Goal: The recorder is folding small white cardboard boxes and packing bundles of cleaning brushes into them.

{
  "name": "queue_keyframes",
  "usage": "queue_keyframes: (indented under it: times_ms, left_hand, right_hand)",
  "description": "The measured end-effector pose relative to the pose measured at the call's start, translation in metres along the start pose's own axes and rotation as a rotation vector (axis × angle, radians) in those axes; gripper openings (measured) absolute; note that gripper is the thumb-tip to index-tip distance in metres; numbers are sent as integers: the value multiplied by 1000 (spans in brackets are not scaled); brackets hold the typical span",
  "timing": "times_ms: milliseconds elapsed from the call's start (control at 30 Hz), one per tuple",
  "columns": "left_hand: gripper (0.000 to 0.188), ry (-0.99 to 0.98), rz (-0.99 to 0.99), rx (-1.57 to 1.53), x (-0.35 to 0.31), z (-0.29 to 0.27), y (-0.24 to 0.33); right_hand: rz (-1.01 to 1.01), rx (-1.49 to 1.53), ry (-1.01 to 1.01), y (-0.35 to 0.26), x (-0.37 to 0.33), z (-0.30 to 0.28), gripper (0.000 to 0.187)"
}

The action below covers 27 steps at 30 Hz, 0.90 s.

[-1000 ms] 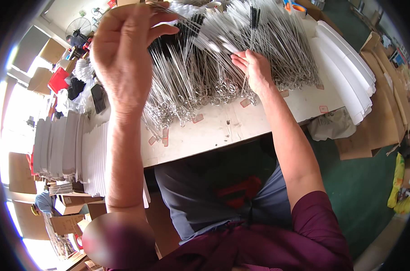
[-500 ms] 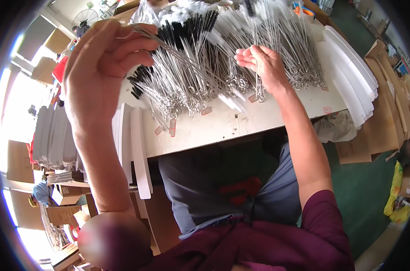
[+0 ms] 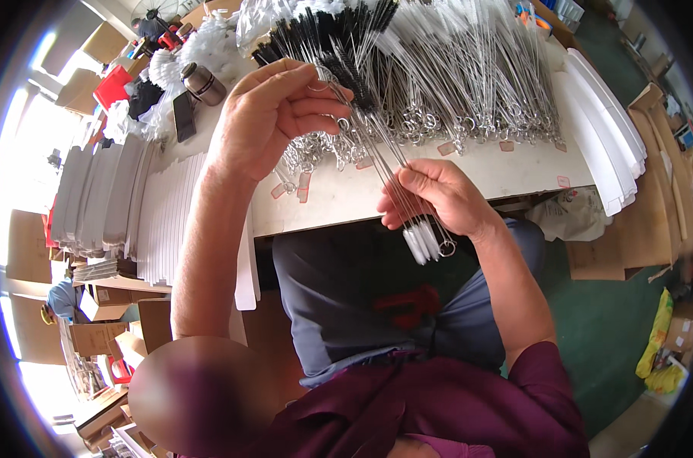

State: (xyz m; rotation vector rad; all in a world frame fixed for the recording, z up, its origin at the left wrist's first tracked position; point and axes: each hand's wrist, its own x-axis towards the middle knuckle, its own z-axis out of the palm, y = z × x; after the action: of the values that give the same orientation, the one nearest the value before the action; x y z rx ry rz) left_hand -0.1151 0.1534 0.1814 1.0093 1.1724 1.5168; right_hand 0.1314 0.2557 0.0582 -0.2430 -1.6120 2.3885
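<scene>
My left hand (image 3: 274,114) is closed round the ring ends of several thin wire cleaning brushes, whose white bristle tips (image 3: 420,243) point down toward me. My right hand (image 3: 442,197) pinches wire stems near a large ring (image 3: 447,248). From it a black-bristled brush (image 3: 350,80) slants up past my left fingers. Both sets of stems cross in front of the table edge; how many are in each hand I cannot tell. Behind them lie heaps of wire brushes, black-bristled (image 3: 308,38) on the left and white-bristled (image 3: 468,69) on the right, ring ends toward me.
White folded card strips stand in rows (image 3: 102,198) at the left and lie stacked (image 3: 602,130) at the right of the table (image 3: 323,206). A metal flask (image 3: 204,84) and a dark phone (image 3: 184,117) are at the back left. Cardboard (image 3: 636,206) leans at the right.
My right hand has come down toward me from the brush heap with stems in it. My left hand has moved right, bringing its brushes alongside those in my right hand.
</scene>
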Motion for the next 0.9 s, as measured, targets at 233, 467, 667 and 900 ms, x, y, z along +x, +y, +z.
queue_keyframes:
  times_ms: [233,467,667,900]
  left_hand:
    - [21,142,-8,283,-5,-5,-30]
    - [11,176,90,622,-10,-11,-57]
    - [5,142,439,1129,-16,-11,-77]
    - [6,214,354,1049,-21,-13,-90]
  right_hand:
    - [42,3,121,33,-19,11,37]
    - [48,-58,226,61,-31,15,36]
    - [48,-154,254,75,-39,30,39]
    - [31,-184,357,81,-40,38,33]
